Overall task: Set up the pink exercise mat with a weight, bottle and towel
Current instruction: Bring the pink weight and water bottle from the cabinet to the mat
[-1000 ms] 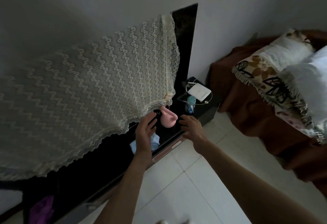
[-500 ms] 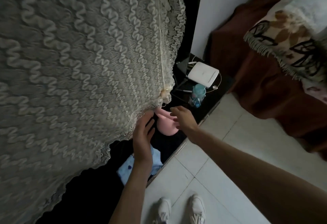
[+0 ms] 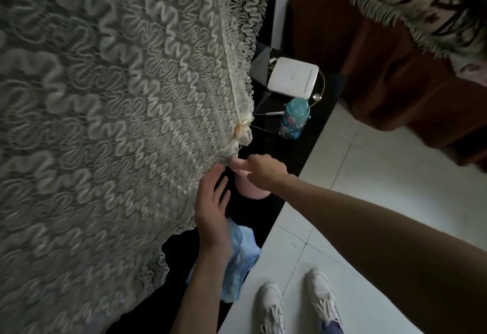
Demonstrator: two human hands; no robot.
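Pink weight (image 3: 253,190) sits on the dark surface (image 3: 297,149) under the lace edge; the right hand (image 3: 266,172) takes its handle in a narrow grip, the left hand (image 3: 212,209) hovers wide beside it.

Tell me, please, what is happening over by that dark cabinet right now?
A person stands at the black cabinet, reaching under the lace cover. Their right hand grips the handle of a pink kettlebell, while the left hand hovers open beside it. A blue towel lies by the left wrist, and a teal bottle stands further along, untouched.
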